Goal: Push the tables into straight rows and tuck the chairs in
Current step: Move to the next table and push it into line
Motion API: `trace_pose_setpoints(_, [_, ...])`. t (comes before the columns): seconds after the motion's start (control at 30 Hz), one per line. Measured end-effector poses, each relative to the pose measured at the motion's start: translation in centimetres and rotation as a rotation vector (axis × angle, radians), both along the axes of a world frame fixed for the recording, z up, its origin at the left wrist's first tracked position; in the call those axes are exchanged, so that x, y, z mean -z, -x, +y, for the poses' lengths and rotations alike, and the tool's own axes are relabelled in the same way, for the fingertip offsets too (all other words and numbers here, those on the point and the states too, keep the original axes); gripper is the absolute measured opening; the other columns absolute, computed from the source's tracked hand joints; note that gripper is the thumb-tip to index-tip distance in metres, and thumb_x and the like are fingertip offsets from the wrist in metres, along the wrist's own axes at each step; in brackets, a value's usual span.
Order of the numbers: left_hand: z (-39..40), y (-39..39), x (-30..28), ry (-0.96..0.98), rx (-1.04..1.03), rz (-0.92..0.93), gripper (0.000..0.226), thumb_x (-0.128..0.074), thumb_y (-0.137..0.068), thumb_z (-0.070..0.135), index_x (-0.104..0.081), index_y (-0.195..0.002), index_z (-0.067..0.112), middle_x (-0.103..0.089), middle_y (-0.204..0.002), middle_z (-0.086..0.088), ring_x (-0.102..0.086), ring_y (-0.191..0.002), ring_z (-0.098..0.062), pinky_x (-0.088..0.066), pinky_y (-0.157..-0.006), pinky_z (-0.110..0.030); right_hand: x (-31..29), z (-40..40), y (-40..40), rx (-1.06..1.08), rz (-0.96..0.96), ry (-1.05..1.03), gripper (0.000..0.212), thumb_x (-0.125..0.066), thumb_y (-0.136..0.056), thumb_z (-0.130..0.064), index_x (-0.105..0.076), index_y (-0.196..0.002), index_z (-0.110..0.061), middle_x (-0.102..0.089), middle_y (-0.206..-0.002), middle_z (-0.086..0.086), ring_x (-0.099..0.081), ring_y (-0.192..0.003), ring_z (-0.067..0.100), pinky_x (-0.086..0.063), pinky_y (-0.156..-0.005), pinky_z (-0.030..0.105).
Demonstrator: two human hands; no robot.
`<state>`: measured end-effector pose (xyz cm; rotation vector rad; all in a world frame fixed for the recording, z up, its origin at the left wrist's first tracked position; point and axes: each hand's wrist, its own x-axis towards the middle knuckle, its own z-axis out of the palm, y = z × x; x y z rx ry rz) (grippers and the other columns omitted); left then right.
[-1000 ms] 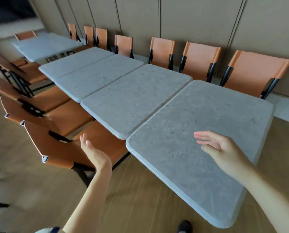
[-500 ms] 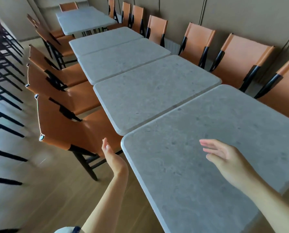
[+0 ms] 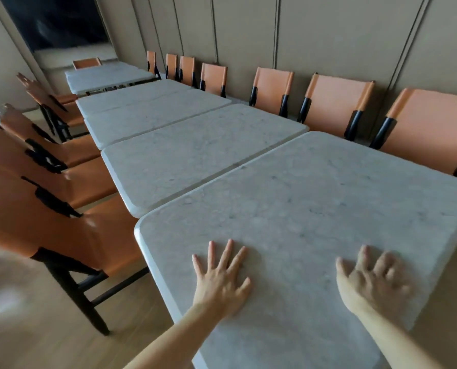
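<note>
Both hands lie flat on the nearest table (image 3: 315, 209) — the left hand (image 3: 220, 280) with fingers spread, the right hand (image 3: 373, 283) blurred, palm down beside it. This grey stone-look top sits just beside the next table (image 3: 195, 153), with further tables running away in a row. Orange chairs (image 3: 336, 102) line the panelled wall (image 3: 328, 35) on the right — more orange chairs (image 3: 49, 230) face the tables' left side.

Grey stone tables (image 3: 315, 198) abutting in row; orange chairs (image 3: 62, 230) alongside.
</note>
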<state>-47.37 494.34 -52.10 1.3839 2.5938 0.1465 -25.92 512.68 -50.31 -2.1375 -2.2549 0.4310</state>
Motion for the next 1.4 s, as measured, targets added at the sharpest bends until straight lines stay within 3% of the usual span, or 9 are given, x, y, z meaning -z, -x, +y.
trace_pose_setpoints(0.17, [0.1,0.0,0.1,0.012,-0.014,0.058,0.097,0.008,-0.065,0.078,0.0,-0.158,0.052,0.011,-0.169,0.017,0.015,-0.157,-0.028,0.004,-0.12,-0.067,0.9,0.2,-0.2,-0.053,-0.023,-0.071,0.08,-0.017,-0.095,-0.071,-0.012,-0.16,-0.024,-0.001,-0.167,0.018,0.005,-0.153,0.037,-0.005,-0.117,0.064])
trace_pose_setpoints(0.7, [0.8,0.2,0.9,0.037,-0.003,0.139,0.093,0.014,-0.064,0.076,0.011,-0.155,0.056,0.013,-0.169,0.015,0.013,-0.157,-0.027,-0.004,-0.118,-0.062,1.6,2.1,0.4,-0.105,-0.06,-0.089,0.086,-0.023,-0.094,-0.07,-0.005,-0.161,-0.02,0.006,-0.166,0.022,0.009,-0.152,0.042,0.002,-0.113,0.071])
trace_pose_setpoints(0.83, [0.6,0.2,0.5,0.022,0.012,0.103,0.092,0.011,-0.067,0.077,0.007,-0.156,0.054,0.01,-0.17,0.014,0.013,-0.157,-0.028,-0.003,-0.117,-0.065,1.1,1.7,0.4,-0.107,-0.043,-0.061,0.086,-0.023,-0.094,-0.07,-0.006,-0.161,-0.02,0.007,-0.166,0.023,0.01,-0.152,0.043,0.002,-0.114,0.072])
trace_pose_setpoints(1.0, [0.6,0.2,0.5,0.006,0.027,0.085,0.067,-0.017,-0.096,0.07,0.005,-0.158,0.052,0.01,-0.17,0.012,0.015,-0.156,-0.029,0.0,-0.118,-0.067,1.3,2.0,0.4,-0.098,-0.057,-0.073,0.086,-0.021,-0.093,-0.072,-0.005,-0.161,-0.021,0.006,-0.166,0.022,0.009,-0.152,0.043,0.002,-0.114,0.073])
trace_pose_setpoints(1.13, [0.6,0.3,0.8,-0.004,0.032,0.077,0.07,-0.016,-0.095,0.069,0.005,-0.159,0.048,0.01,-0.17,0.011,0.017,-0.156,-0.029,-0.001,-0.117,-0.068,1.6,2.0,0.3,-0.095,-0.057,-0.086,0.086,-0.023,-0.092,-0.074,-0.008,-0.16,-0.023,0.004,-0.166,0.02,0.007,-0.153,0.041,0.001,-0.115,0.07])
trace_pose_setpoints(1.23, [0.5,0.4,0.9,0.002,0.045,0.081,0.087,0.003,-0.078,0.074,0.005,-0.16,0.046,0.01,-0.17,0.01,0.018,-0.155,-0.031,0.0,-0.116,-0.069,1.5,1.5,0.2,-0.073,0.016,-0.181,0.08,-0.036,-0.092,-0.071,-0.025,-0.156,-0.024,-0.008,-0.167,0.014,-0.008,-0.153,0.035,-0.008,-0.116,0.066])
trace_pose_setpoints(1.33, [0.5,0.5,0.9,0.014,0.05,0.043,0.095,0.012,-0.068,0.072,0.009,-0.159,0.045,0.014,-0.17,0.008,0.022,-0.154,-0.034,0.004,-0.115,-0.071,1.6,-0.1,0.4,-0.156,0.16,-0.411,0.05,-0.062,-0.091,-0.036,-0.059,-0.136,-0.016,-0.042,-0.154,0.012,-0.048,-0.135,0.033,-0.04,-0.106,0.047])
trace_pose_setpoints(1.4, [0.5,0.7,0.7,0.031,0.06,0.029,0.097,0.014,-0.066,0.071,0.012,-0.159,0.044,0.016,-0.17,0.008,0.023,-0.154,-0.036,0.004,-0.114,-0.072,1.6,-1.8,0.8,-0.189,0.197,-0.388,0.037,-0.061,-0.091,-0.019,-0.067,-0.127,-0.011,-0.057,-0.142,0.01,-0.062,-0.12,0.032,-0.05,-0.094,0.039])
